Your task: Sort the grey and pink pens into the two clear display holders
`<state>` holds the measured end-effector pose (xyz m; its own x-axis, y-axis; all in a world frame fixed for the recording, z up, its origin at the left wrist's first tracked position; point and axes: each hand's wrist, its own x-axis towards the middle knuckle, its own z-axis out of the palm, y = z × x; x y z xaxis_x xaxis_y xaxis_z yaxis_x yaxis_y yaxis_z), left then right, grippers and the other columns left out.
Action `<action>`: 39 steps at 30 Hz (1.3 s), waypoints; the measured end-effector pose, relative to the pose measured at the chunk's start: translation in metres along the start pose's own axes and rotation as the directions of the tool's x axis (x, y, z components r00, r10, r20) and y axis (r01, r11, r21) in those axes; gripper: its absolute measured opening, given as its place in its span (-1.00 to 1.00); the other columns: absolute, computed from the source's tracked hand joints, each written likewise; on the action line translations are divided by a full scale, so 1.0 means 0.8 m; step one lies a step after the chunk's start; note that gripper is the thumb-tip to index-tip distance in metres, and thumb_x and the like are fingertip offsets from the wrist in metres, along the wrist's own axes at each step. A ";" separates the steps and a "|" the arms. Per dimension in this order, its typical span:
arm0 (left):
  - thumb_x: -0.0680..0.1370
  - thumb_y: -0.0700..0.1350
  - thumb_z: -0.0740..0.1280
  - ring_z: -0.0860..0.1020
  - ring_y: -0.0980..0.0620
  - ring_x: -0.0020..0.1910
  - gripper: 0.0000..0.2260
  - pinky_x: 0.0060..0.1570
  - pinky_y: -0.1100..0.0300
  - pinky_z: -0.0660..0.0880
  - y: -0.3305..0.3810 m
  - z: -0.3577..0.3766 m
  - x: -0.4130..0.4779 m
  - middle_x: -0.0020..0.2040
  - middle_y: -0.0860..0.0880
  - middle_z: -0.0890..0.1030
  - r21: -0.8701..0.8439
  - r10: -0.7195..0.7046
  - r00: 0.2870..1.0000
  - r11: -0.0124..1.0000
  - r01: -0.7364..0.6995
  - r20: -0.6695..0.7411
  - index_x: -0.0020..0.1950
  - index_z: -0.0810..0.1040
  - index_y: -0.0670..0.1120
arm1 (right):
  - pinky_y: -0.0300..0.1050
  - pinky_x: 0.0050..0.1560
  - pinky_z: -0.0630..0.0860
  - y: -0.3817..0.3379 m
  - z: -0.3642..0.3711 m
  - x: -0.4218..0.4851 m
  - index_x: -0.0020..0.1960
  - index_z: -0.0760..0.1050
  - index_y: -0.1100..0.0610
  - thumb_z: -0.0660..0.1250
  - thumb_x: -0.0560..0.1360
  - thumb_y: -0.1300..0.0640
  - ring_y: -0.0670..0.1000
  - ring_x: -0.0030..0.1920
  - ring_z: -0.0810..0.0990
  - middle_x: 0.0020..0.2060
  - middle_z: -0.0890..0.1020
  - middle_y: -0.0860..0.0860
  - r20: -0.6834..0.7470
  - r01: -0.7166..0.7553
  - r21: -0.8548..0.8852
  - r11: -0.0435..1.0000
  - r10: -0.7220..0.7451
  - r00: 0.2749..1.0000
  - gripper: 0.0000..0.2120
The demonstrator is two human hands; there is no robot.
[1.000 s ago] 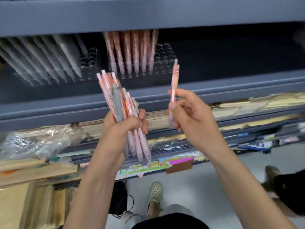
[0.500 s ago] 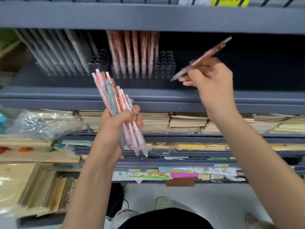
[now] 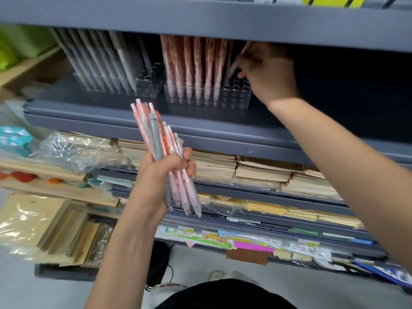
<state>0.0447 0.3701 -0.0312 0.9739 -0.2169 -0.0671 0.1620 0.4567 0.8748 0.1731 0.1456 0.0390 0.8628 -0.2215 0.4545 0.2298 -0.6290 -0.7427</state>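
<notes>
My left hand grips a bundle of pens, mostly pink with a grey one in front, held upright below the shelf. My right hand reaches into the shelf and pinches a single pink pen, its tip down at the open holes on the right end of the right clear holder. That holder carries a row of pink pens. To its left, the left clear holder carries a row of grey pens leaning left, with empty holes at its right end.
A dark grey shelf edge runs in front of the holders, and another shelf hangs low above them. Stacked notebooks and wrapped stationery fill the shelves below. Wrapped card packs lie at lower left.
My right hand has carried the single pink pen up from beside the bundle into the shelf and lowered its tip to the right holder. The left hand kept the bundle nearly still.
</notes>
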 end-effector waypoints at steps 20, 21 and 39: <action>0.33 -0.36 0.28 0.46 0.00 -0.36 -0.69 -0.32 0.16 0.50 0.000 -0.014 -0.002 -0.25 -0.05 0.50 0.048 -0.020 0.999 0.999 0.018 0.038 0.02 0.37 -0.11 | -0.03 0.18 0.41 -0.037 -0.008 0.009 0.31 0.40 0.03 0.21 0.57 -0.15 0.22 0.24 0.51 0.26 0.54 0.12 0.278 -0.010 -0.568 0.823 0.203 0.939 -0.60; 0.33 -0.36 0.27 0.46 -0.01 -0.36 -0.69 -0.32 0.16 0.50 -0.001 -0.014 -0.002 -0.25 -0.05 0.50 0.056 -0.023 0.999 0.998 0.021 0.042 0.00 0.38 -0.11 | -0.07 0.17 0.41 -0.040 -0.011 0.003 0.24 0.46 0.01 0.21 0.56 -0.14 0.18 0.22 0.53 0.20 0.58 0.08 0.212 -0.023 -0.541 0.841 0.163 0.964 -0.66; 0.28 -0.35 0.31 0.49 -0.04 -0.38 -0.74 -0.35 0.13 0.49 -0.005 0.002 0.017 -0.25 -0.09 0.56 0.124 -0.121 0.991 0.986 0.112 0.062 -0.06 0.53 -0.18 | -0.09 -0.24 0.65 -0.104 0.007 -0.118 -0.07 0.57 0.25 0.52 0.41 0.14 0.00 -0.35 0.64 -0.30 0.68 0.14 0.637 -0.212 0.232 0.949 0.016 0.771 -0.77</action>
<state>0.0569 0.3640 -0.0346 0.9354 -0.3238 -0.1423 0.2495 0.3189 0.9144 0.0749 0.2234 0.0550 0.9556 0.2935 0.0250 0.1397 -0.3768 -0.9157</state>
